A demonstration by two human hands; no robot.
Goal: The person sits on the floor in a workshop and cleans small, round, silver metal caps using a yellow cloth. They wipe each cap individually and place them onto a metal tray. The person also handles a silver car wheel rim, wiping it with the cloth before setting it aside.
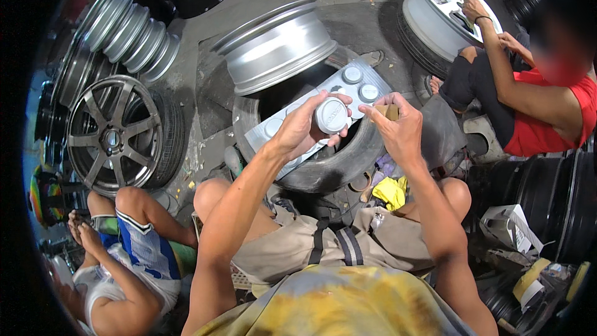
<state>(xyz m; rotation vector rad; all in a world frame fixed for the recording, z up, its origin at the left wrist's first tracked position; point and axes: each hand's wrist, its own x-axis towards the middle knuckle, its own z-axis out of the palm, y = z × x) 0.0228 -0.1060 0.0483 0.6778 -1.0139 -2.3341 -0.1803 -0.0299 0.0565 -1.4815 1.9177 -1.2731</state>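
My left hand (298, 126) is closed around a round silver wheel centre cap (331, 116), its face turned up. Just right of it, my right hand (403, 132) pinches a small brown folded piece that looks like sandpaper (391, 112); its fingertips are apart from the cap. Beneath both hands, a grey flat board (375, 76) lies across a tyre (320, 178). Several more silver caps rest on it, among them one cap (352, 74) at the far end and another cap (273, 127) by my left wrist. My hands partly hide the board.
A silver rim (280, 46) leans on the tyre's far side. To the left stands a dark spoked wheel (115, 137) beside stacked rims (134, 34). At right, a person in red works on a white wheel (444, 25); another sits lower left. A yellow cloth (390, 193) lies near my right knee.
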